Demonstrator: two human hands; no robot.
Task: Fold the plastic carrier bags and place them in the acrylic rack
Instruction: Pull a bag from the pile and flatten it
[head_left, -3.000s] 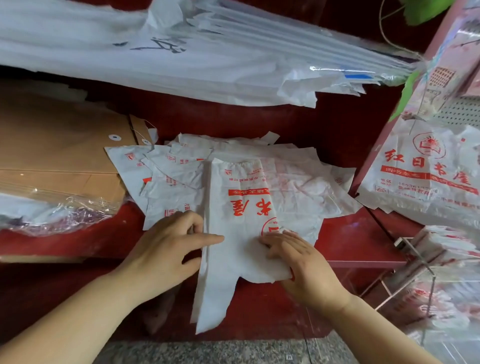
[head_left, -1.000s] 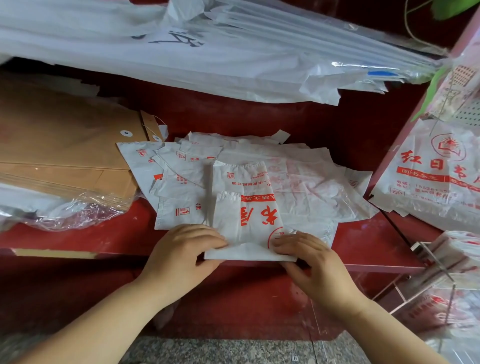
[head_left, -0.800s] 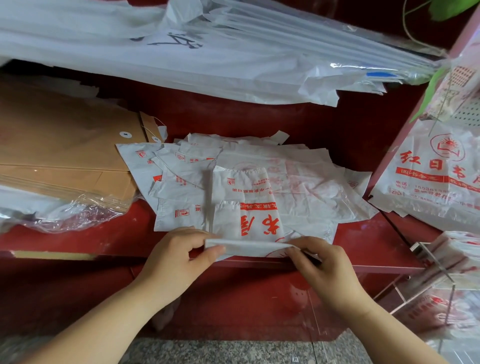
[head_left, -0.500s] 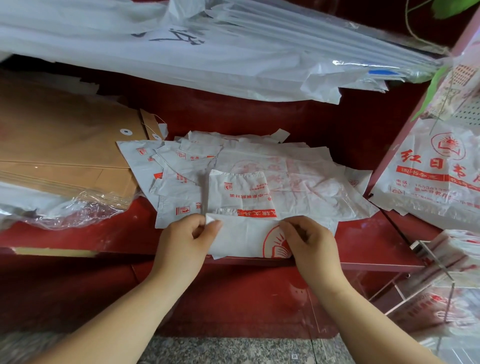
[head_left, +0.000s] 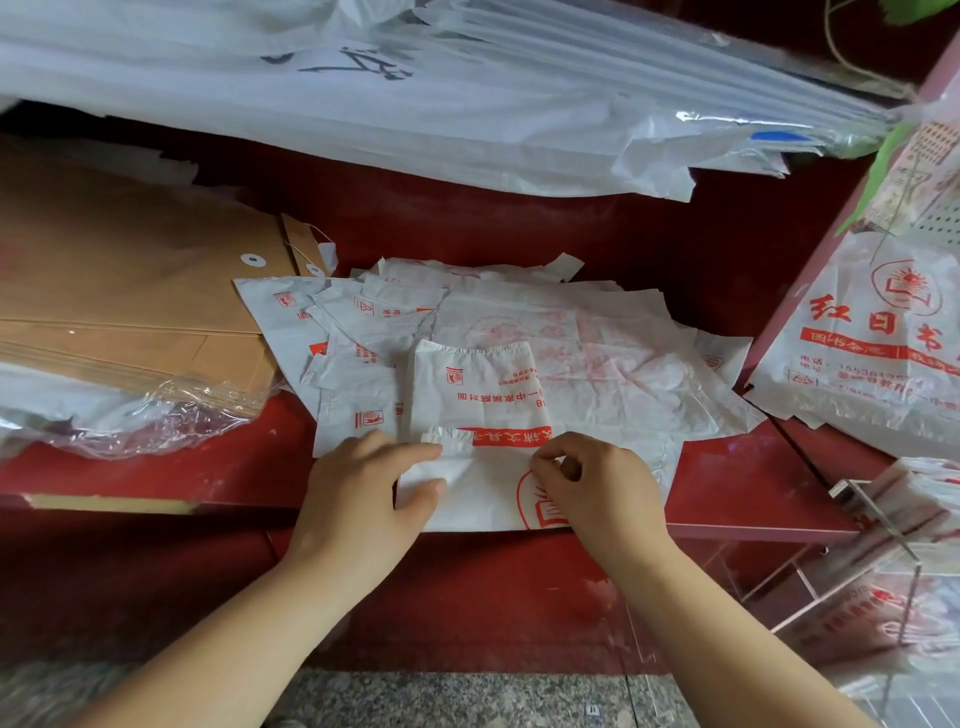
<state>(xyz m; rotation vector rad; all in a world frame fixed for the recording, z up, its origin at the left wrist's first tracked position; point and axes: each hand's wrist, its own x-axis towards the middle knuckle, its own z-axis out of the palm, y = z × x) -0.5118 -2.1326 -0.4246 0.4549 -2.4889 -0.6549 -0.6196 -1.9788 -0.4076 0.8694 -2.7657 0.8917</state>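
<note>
The carrier bag (head_left: 467, 384) being folded lies on top of a pile of loose bags (head_left: 623, 364), at the near edge of the red tabletop (head_left: 753, 483) and straight ahead of the person. It is a narrow strip whose long axis runs from near to far. Its near end is doubled over into a flap (head_left: 483, 499) that runs left to right between the two hands.

The left hand (head_left: 363, 493) rests on the flap's left edge with its fingers nearly straight, the forefinger along the upper edge and the thumb on the plastic. The right hand (head_left: 602, 493) has its fingertips curled onto the flap's upper right corner and appears to pinch it.

The acrylic rack (head_left: 878, 525) stands well to the right of the bag and lower, beyond the tabletop's near right corner, and it already holds folded bags. The right hand is therefore the nearer one to it.

The far part of the strip is uncovered, so the fold seems unfinished. The next roll would probably go away from the person along the long axis, and then the bundle would travel right and down to the rack.
</note>
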